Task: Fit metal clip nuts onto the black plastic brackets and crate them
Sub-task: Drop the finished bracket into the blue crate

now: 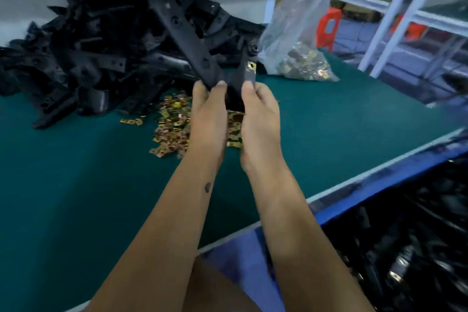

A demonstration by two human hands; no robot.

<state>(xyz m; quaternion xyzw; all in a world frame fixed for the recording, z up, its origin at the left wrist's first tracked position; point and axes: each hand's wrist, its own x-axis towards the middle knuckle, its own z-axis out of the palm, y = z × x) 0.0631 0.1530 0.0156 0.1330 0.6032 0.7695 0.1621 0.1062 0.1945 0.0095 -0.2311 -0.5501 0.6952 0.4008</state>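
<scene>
1. Far left and back: big pile (101,40) of black brackets on the green table (76,185), most probably not yet fitted, so much work left.
2. In front of the pile: loose clip nuts (172,121), gold-coloured, spread on the table, ready for use.
3. Centre, above the nuts: left hand (207,111) gripping the lower end of one bracket (187,40), thumb on top, fingers curled round it; long arm of the bracket pointing up and left.
4. Just beside: right hand (255,114) gripping the other branch of the same bracket, thumb pressing near a fitted nut (251,66). Judged: one nut already on, seating or checking in progress; whether more nuts needed on this piece, impossible to tell.
5. Behind, to the right: clear bag (296,40) with many more nuts, open at top.
6. Lower right: blue crate (253,256) below the table edge, already holding black parts, some with a metal glint; likely finished ones, but blurred.
7. No brand, label or writing readable anywhere.
</scene>
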